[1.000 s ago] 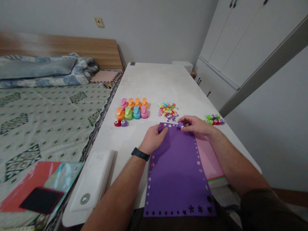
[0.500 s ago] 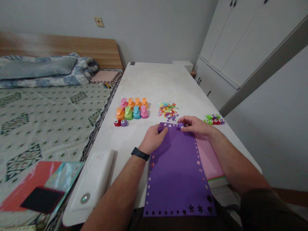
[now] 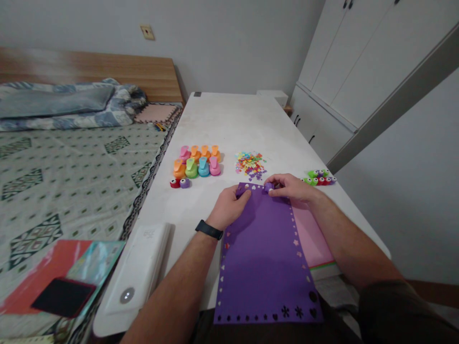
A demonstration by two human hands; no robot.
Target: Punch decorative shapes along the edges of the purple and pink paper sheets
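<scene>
My right hand (image 3: 288, 187) is shut on a small purple craft punch (image 3: 268, 187) at the top edge of a purple paper sheet (image 3: 261, 272). The punch bites over that edge, and my fingers hide most of it. My left hand (image 3: 229, 206) holds the sheet's top left corner down on the table. Small cut-out hearts, flowers and other shapes run along the sheet's borders. A pink paper sheet (image 3: 311, 234) lies partly beneath its right side.
Several larger craft punches (image 3: 199, 162) stand on the white table (image 3: 229, 124), with a heap of coloured paper cut-outs (image 3: 250, 165) beside them. Small punches sit left (image 3: 180, 183) and right (image 3: 318, 179). A white case (image 3: 138, 267) lies near the table's left edge, beside a bed (image 3: 71, 181).
</scene>
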